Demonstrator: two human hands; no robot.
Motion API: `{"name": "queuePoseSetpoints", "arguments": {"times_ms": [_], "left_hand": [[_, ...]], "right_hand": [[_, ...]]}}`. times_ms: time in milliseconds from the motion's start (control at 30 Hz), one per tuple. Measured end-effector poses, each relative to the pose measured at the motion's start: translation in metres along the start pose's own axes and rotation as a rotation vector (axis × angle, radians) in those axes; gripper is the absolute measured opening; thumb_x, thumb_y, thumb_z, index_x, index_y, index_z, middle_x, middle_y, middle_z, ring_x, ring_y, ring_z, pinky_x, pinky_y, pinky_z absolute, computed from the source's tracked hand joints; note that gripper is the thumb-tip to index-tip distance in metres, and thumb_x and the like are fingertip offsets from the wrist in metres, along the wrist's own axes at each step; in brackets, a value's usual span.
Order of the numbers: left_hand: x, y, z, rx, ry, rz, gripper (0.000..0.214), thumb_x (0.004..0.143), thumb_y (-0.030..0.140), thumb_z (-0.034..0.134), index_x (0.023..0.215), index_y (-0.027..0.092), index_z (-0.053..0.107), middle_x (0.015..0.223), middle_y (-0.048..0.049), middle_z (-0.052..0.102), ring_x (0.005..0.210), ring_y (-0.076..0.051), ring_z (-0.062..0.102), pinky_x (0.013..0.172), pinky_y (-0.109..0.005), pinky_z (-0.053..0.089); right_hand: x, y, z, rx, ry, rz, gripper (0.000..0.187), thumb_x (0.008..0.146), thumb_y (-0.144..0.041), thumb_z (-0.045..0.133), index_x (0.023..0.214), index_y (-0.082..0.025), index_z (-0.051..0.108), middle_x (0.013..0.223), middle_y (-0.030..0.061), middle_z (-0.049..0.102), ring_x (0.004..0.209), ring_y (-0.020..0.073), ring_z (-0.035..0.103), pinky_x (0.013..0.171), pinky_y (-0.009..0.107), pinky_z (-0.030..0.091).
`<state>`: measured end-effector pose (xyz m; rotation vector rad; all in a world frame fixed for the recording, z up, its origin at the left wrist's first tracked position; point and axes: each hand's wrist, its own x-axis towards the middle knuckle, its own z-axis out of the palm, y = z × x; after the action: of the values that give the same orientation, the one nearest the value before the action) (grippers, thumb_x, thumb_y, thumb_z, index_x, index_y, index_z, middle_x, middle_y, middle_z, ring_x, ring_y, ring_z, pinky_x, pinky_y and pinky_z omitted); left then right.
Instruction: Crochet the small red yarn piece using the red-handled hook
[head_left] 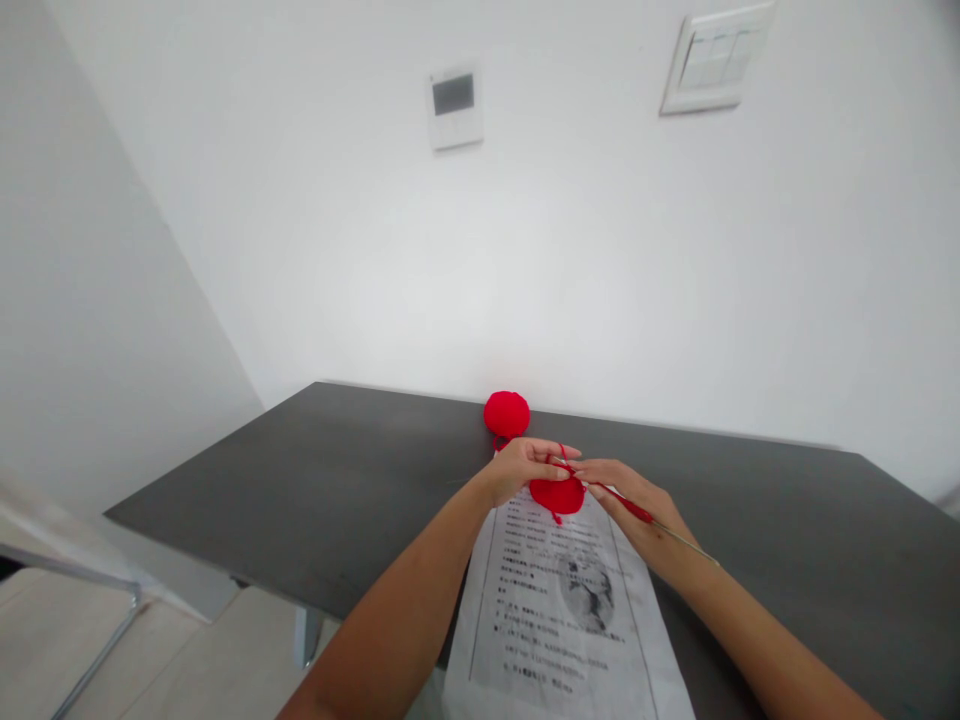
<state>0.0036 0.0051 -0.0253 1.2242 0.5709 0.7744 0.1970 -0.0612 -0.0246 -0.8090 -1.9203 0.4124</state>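
Observation:
My left hand [525,465] pinches the top edge of a small red crocheted piece [557,495], with red yarn looped over its fingers. Right beside it, my right hand [634,500] grips a crochet hook [660,525] with a red handle and a metal shaft, its tip at the piece. Both hands hover just above a printed paper sheet [559,610]. A red ball of yarn [506,414] sits on the table just behind my left hand, and a strand runs from it toward the hands.
The dark grey table [300,480] stands against a white wall. A wall panel [455,105] and a light switch plate [716,58] hang above. A metal frame [90,610] stands on the floor at lower left.

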Motion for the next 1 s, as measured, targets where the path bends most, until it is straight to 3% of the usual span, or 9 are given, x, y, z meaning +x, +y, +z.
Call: {"name": "queuePoseSetpoints", "arguments": {"times_ms": [133,233,300,367,433,500,667,800,1000], "left_hand": [[-0.002,0.009,-0.006,0.28,0.109,0.138,0.032,0.065,0.04,0.077,0.08,0.012,0.075,0.089,-0.0096,0.072,0.085,-0.018,0.063,0.079,-0.027,0.043],[-0.004,0.016,-0.007,0.324,0.166,0.211,0.034,0.069,0.045,0.072,0.074,0.012,0.074,0.086,-0.0107,0.072,0.086,-0.019,0.063,0.08,-0.027,0.043],[-0.005,0.016,-0.004,0.248,0.172,0.201,0.036,0.069,0.046,0.072,0.078,0.011,0.074,0.085,-0.01,0.071,0.082,-0.017,0.062,0.079,-0.027,0.044],[-0.005,0.013,0.001,0.148,0.123,0.139,0.042,0.065,0.042,0.077,0.095,0.013,0.073,0.082,-0.0073,0.07,0.075,-0.015,0.062,0.076,-0.027,0.044],[-0.004,0.009,0.008,0.061,0.05,0.061,0.061,0.06,0.035,0.082,0.115,0.016,0.066,0.08,-0.0043,0.069,0.071,-0.013,0.061,0.073,-0.027,0.043],[-0.003,0.006,0.013,0.01,0.017,0.028,0.074,0.054,0.028,0.085,0.122,0.017,0.061,0.081,-0.0034,0.068,0.072,-0.012,0.061,0.074,-0.026,0.043],[-0.004,0.005,0.015,-0.049,-0.005,0.02,0.073,0.052,0.02,0.086,0.121,0.016,0.061,0.068,0.0026,0.063,0.065,-0.009,0.06,0.071,-0.023,0.042],[-0.004,0.005,0.013,-0.14,-0.051,-0.026,0.072,0.051,0.016,0.086,0.119,0.014,0.062,0.078,-0.0035,0.07,0.07,-0.011,0.064,0.076,-0.024,0.044],[-0.003,0.002,0.014,-0.116,-0.032,-0.017,0.079,0.051,0.019,0.086,0.125,0.016,0.058,0.081,-0.0047,0.071,0.071,-0.012,0.065,0.077,-0.026,0.045]], "right_hand": [[0.0,-0.002,-0.003,0.114,0.084,0.225,0.021,0.09,-0.036,0.055,0.089,-0.024,0.072,0.098,0.0056,0.074,0.094,0.0213,0.068,0.084,0.032,0.054],[0.001,-0.002,-0.007,0.198,0.143,0.317,0.025,0.088,-0.041,0.057,0.083,-0.022,0.073,0.09,0.0062,0.074,0.088,0.0225,0.068,0.08,0.033,0.054],[0.001,-0.002,-0.008,0.23,0.166,0.342,0.026,0.087,-0.043,0.058,0.083,-0.022,0.073,0.089,0.0066,0.074,0.087,0.0229,0.067,0.079,0.033,0.053],[0.001,-0.001,-0.008,0.231,0.168,0.344,0.026,0.086,-0.043,0.058,0.084,-0.022,0.073,0.091,0.0066,0.074,0.087,0.0226,0.067,0.079,0.033,0.053],[0.002,-0.002,-0.006,0.214,0.153,0.326,0.024,0.086,-0.042,0.059,0.084,-0.023,0.073,0.092,0.0063,0.074,0.089,0.0225,0.068,0.081,0.033,0.053],[0.002,-0.002,-0.004,0.195,0.135,0.282,0.021,0.087,-0.04,0.059,0.084,-0.023,0.072,0.094,0.006,0.074,0.091,0.0223,0.068,0.083,0.034,0.053],[0.0,-0.002,-0.001,0.12,0.09,0.086,0.015,0.09,-0.03,0.057,0.091,-0.024,0.071,0.099,0.0063,0.073,0.094,0.0209,0.068,0.084,0.033,0.054],[-0.001,-0.004,-0.002,-0.007,0.03,-0.089,0.018,0.091,-0.023,0.055,0.101,-0.025,0.07,0.106,0.0063,0.072,0.1,0.0202,0.066,0.09,0.034,0.053],[-0.002,-0.001,0.001,-0.082,0.062,-0.085,0.017,0.092,-0.024,0.053,0.101,-0.025,0.067,0.105,0.0072,0.07,0.1,0.0219,0.065,0.09,0.038,0.053]]}}
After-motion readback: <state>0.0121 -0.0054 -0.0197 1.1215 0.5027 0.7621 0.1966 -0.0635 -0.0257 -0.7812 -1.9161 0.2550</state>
